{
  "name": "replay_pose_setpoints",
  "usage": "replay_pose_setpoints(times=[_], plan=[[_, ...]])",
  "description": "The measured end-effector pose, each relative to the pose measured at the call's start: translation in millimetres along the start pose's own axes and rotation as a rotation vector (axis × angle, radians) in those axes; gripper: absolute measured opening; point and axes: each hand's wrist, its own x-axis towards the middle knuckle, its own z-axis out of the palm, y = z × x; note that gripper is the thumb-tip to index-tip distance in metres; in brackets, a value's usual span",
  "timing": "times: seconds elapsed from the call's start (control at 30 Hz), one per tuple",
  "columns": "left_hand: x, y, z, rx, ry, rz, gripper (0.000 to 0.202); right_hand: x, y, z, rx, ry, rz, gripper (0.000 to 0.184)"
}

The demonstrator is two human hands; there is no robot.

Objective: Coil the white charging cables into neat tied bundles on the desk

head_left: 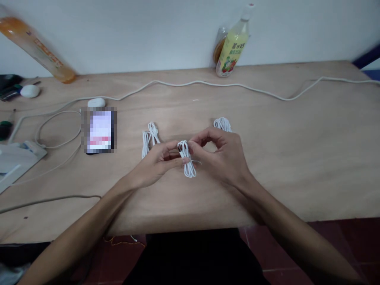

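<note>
Left hand: thumb and fingers pinched on a coiled white cable, held over the tabletop, in from mid front edge. Thin tie sticks out of it. Right hand: thumb and index tips nearly together at the coil's upper end; can't tell if they grip. Two spare coils lie farther from the front edge, by the left hand; third coil behind the right.

Dimly lit, soft shadows, edges apparently stretched
</note>
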Motion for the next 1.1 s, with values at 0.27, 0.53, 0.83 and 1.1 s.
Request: replay_pose_setpoints(times=[0.27,0.53,0.83,1.1], plan=[[-0.6,3.1,-4.1,-0.094,0.038,0.061,0.022,1.7,-1.5,-2.2,0.143,0.008,0.012,0.010],[4.4,-4.7,-7.3,-0.096,0.310,0.301,0.026,-1.2,6.6,2.5,0.360,-0.360,0.251,0.042],[3.4,-5.2,-4.9,-0.043,0.324,0.379,0.025,-8.7,8.1,22.8,0.929,-0.531,0.411,0.041],[5.3,-10.0,-2.3,-0.074,0.288,0.411,0.018,-8.8,-4.1,16.8,1.320,-0.686,0.767,0.048]])
